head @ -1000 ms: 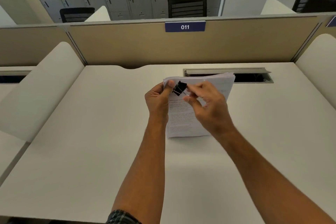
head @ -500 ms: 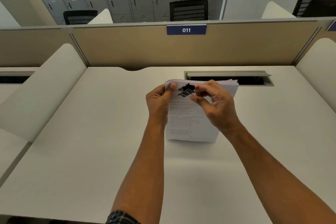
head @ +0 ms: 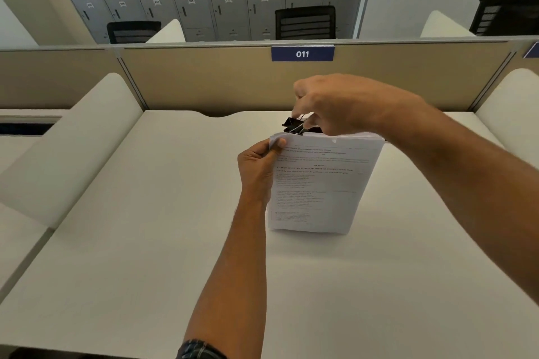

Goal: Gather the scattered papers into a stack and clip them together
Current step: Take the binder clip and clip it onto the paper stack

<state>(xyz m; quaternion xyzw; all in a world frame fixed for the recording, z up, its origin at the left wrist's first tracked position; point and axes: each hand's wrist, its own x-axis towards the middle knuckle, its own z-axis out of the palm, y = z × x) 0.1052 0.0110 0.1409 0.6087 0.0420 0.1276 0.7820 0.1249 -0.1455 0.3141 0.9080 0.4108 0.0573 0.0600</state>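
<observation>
A stack of printed white papers (head: 318, 186) stands upright on its lower edge on the white desk (head: 145, 227). My left hand (head: 258, 169) grips the stack at its upper left corner, thumb on the front sheet. A black binder clip (head: 294, 126) with silver wire handles sits just above the stack's top edge, near the left corner. My right hand (head: 344, 108) comes from above and pinches the clip's handles. Whether the clip's jaws bite the paper is hidden by the fingers.
A beige partition (head: 204, 79) with a blue "011" label (head: 302, 53) closes the desk's far side. Curved white side dividers stand at the left (head: 67, 148) and right (head: 513, 108). A cable slot in the desk lies behind the papers.
My right hand has risen from in front of the stack to above its top edge, carrying the clip with it. The stack now stands more upright, and my left hand keeps its hold.
</observation>
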